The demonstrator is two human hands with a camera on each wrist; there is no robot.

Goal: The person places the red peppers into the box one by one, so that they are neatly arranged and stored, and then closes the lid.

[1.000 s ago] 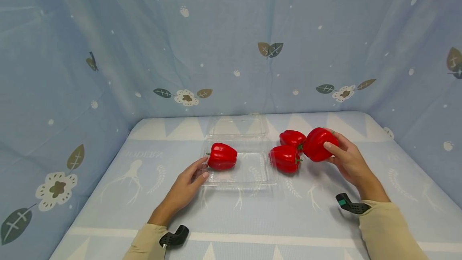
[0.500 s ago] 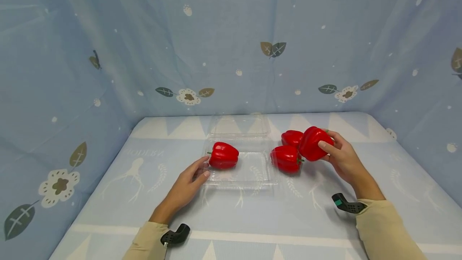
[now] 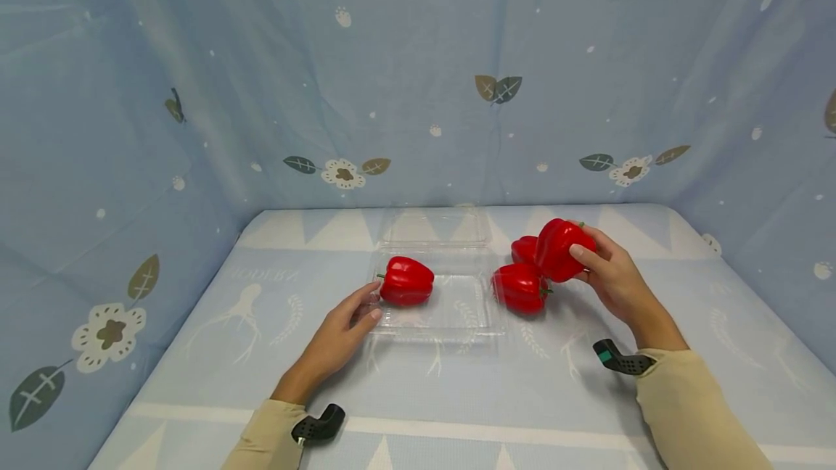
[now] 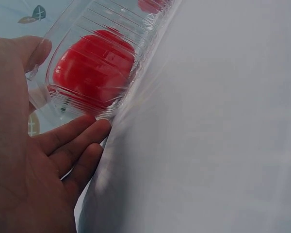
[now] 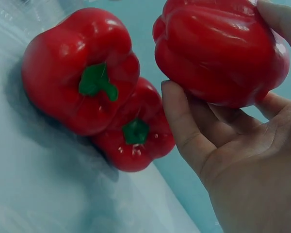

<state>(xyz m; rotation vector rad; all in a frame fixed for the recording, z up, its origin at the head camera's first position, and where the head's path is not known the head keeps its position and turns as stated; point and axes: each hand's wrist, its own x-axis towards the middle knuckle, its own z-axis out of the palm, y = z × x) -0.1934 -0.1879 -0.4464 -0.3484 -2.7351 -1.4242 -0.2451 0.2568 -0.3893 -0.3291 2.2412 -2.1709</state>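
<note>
In the head view my right hand [image 3: 617, 278] holds a red bell pepper [image 3: 563, 249] above the table, thumb on its near side and fingers behind. Two more red bell peppers lie just left of it, one nearer [image 3: 520, 289] and one farther [image 3: 525, 249], partly hidden by the held one. In the right wrist view their green stems [image 5: 94, 82] show. My left hand [image 3: 336, 336] grips the left edge of a clear plastic container [image 3: 457, 303], its thumb at the rim and other fingers [image 4: 77, 141] against the wall. Inside the container's left half lies another red bell pepper [image 3: 406, 281].
The container's clear lid [image 3: 434, 225] lies folded open toward the back. A patterned pale cloth covers the table [image 3: 418, 397]. Blue printed curtains [image 3: 405, 56] enclose the back and both sides.
My right hand has moved left and a little upward with the bell pepper, which now overlaps the two lying ones more. My left hand stays at the container.
</note>
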